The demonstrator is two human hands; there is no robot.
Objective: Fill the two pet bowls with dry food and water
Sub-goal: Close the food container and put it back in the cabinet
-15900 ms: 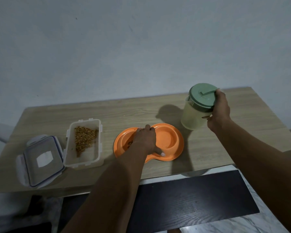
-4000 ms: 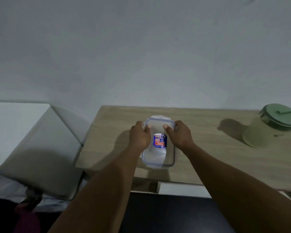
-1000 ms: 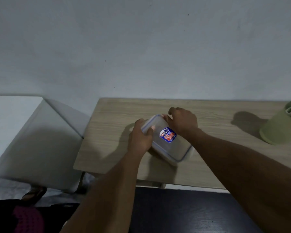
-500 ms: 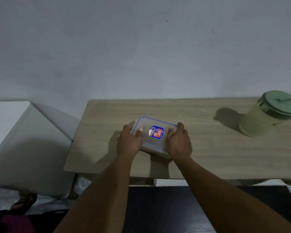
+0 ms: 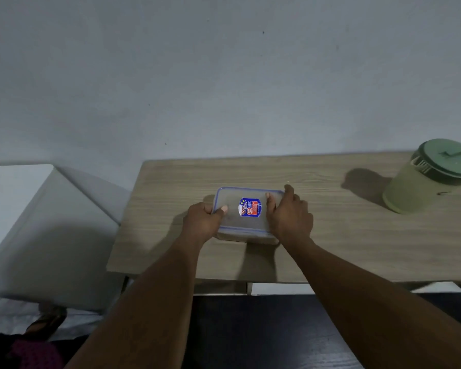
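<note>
Evidently the lidded food box (image 5: pixel 237 223) is the thing in hand. It lies flat on the worktop (image 5: pixel 343 249), left of middle and nearer the near edge than the far one, with its blue and red label (image 5: pixel 250 207) facing up. The left grip (image 5: pixel 202 222) holds the box's left end, thumb on the lid and fingers wrapped round the side. The right grip (image 5: pixel 290 217) holds the right end the same way, thumb on the lid and fingers reaching over the far right corner.

I judge the step to be sealing the box. To do it well, keep the box flat, press the lid down evenly with both thumbs, then fold each side flap until it seats. Check that the blue rim sits level all round. Avoid dragging the box toward the near edge.

The water jug (image 5: pixel 421 193), with its green lid (image 5: pixel 447 158) on, stands well apart at the far right. Neither pet bowl is in view, so their fill cannot be told.
</note>
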